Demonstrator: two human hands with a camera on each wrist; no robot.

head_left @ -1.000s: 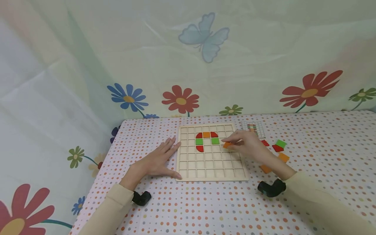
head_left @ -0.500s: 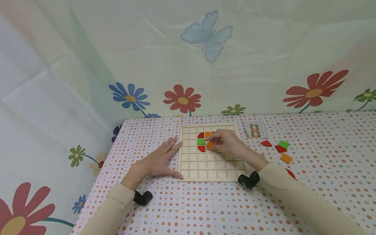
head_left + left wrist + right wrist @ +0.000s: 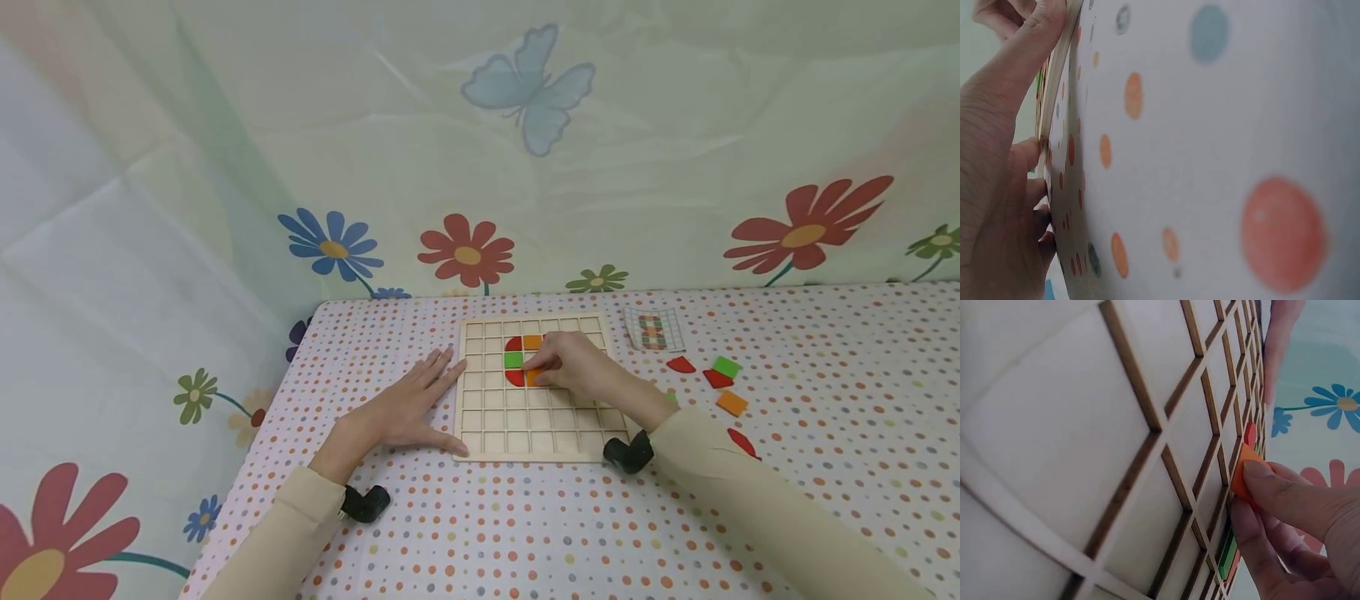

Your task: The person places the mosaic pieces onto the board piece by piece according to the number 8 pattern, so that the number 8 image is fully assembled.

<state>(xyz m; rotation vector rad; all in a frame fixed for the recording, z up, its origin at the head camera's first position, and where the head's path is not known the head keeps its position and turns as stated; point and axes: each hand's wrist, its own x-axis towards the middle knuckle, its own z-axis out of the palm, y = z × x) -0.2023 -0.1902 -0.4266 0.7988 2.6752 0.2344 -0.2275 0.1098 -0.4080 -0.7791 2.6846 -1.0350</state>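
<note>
My right hand (image 3: 573,362) pinches an orange square tile (image 3: 1244,472) between thumb and fingers, low over the wooden grid board (image 3: 495,421). In the head view that tile is beside a red quarter-round tile (image 3: 514,378) lying in a cell. Above it are a green square tile (image 3: 513,360), another red quarter-round (image 3: 513,343) and an orange square (image 3: 532,342); my hand hides the cells to their right. My left hand (image 3: 408,408) lies with spread fingers along the board's left edge, thumb at the lower left corner, as the left wrist view (image 3: 997,150) also shows.
Right of the board lie loose tiles: red quarter-rounds (image 3: 681,365), a green square (image 3: 726,367) and an orange square (image 3: 732,403). A small card with a coloured grid pattern (image 3: 654,330) lies behind them. A flowered cloth wall (image 3: 675,150) stands behind the dotted tablecloth (image 3: 480,533).
My right hand has moved left across the board, carrying the orange tile from the board's right side to beside the lower red piece, then slightly down. The left hand has stayed in place.
</note>
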